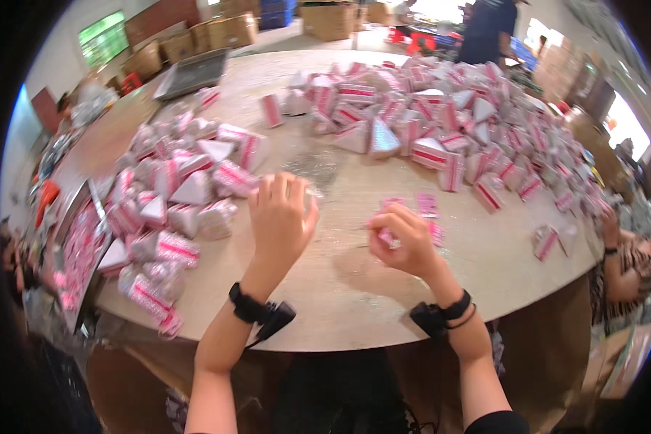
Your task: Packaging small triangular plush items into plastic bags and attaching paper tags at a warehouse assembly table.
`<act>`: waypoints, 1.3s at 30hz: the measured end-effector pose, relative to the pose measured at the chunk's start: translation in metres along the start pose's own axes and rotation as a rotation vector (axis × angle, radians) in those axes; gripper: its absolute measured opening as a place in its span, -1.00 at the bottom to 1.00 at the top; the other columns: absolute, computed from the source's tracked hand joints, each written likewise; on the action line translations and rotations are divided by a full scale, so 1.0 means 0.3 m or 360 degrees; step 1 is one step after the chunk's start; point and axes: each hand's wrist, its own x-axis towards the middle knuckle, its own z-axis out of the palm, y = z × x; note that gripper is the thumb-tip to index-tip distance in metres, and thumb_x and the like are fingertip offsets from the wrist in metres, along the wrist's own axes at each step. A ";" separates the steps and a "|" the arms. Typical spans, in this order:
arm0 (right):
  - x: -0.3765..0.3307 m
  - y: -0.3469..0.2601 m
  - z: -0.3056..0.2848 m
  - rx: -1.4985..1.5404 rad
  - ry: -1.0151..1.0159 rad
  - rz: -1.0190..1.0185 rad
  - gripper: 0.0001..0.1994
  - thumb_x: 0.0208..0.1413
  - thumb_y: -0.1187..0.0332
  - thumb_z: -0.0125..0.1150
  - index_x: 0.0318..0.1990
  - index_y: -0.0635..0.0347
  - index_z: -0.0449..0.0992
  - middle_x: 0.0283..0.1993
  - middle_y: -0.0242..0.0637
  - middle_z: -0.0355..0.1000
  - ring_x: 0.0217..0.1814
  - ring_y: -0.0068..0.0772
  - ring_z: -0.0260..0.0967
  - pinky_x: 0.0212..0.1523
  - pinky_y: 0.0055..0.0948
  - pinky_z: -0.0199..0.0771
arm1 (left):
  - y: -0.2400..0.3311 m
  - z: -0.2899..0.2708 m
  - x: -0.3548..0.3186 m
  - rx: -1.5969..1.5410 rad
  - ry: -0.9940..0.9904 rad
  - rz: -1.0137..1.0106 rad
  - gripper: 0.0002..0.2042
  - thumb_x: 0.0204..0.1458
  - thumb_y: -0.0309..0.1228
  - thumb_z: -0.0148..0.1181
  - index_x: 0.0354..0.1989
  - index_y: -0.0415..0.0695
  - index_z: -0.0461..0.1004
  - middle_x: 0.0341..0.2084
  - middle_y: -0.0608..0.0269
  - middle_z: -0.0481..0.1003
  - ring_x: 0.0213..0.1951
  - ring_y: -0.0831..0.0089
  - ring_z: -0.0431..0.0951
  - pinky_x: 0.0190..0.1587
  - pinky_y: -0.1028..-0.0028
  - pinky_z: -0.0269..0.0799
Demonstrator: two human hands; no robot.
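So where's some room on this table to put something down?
On the table between the left hand and right hand, toward the near edge. Another patch runs between the right wristband and the stray packet. The left pile and big right pile are crowded; pink pieces lie near the right hand.

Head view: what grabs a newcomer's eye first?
Likely the big heap of pink-and-white wedge-shaped packs across the far right of the table, with a smaller heap at left. Then the left hand and right hand, nearer the camera, each wrist wearing a black band. Small pink pieces lie just beyond the right hand.
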 end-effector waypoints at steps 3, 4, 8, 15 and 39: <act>-0.012 -0.019 -0.003 0.0017 0.0032 0.0129 -0.79 -0.24 0.64 0.26 -0.42 0.18 0.41 -0.53 -0.31 0.28 -0.54 -0.33 0.29 -0.52 -0.41 0.31 | -0.110 -0.004 0.027 0.0309 0.0263 -0.0226 -0.56 -0.06 -0.20 0.29 -0.03 -0.11 0.39 -0.12 0.14 0.39 -0.01 0.19 0.38 0.02 0.10 0.28; -0.011 -0.025 0.007 0.0055 0.0000 0.0164 -0.80 -0.23 0.64 0.26 -0.42 0.18 0.42 -0.54 -0.32 0.28 -0.55 -0.35 0.28 -0.54 -0.43 0.29 | -0.165 0.002 0.007 0.0665 0.0171 -0.0482 -0.47 -0.08 -0.17 0.32 0.06 -0.10 0.33 0.02 0.07 0.30 0.10 0.08 0.31 0.08 0.00 0.23; -0.019 -0.014 0.026 0.0094 -0.0034 0.0173 -0.82 -0.21 0.64 0.25 -0.43 0.20 0.42 -0.54 -0.33 0.27 -0.56 -0.42 0.25 -0.55 -0.49 0.26 | -0.244 -0.044 -0.009 0.1031 -0.0649 -0.1167 -0.22 -0.15 -0.12 0.38 0.26 -0.05 0.15 0.31 -0.06 0.01 0.33 -0.23 0.00 0.21 -0.26 0.05; -0.013 -0.021 0.013 0.0136 -0.0043 0.0207 -0.84 -0.18 0.64 0.24 -0.42 0.21 0.43 -0.53 -0.35 0.29 -0.57 -0.48 0.24 -0.55 -0.55 0.25 | -0.244 -0.108 -0.015 0.0415 -0.1098 -0.1009 -0.37 -0.11 -0.31 0.35 0.21 0.05 0.26 0.12 -0.06 0.27 0.13 -0.19 0.31 0.13 0.04 0.33; -0.009 -0.037 0.005 0.0488 0.0237 0.0524 -0.91 -0.16 0.62 0.20 -0.45 0.26 0.46 -0.41 -0.32 0.39 -0.23 -0.43 0.29 -0.20 -0.49 0.30 | 0.086 0.118 -0.076 -0.1189 0.0433 0.0244 -0.39 -0.36 -0.44 0.53 -0.02 -0.06 0.42 -0.02 0.02 0.36 0.01 0.14 0.40 0.03 0.28 0.39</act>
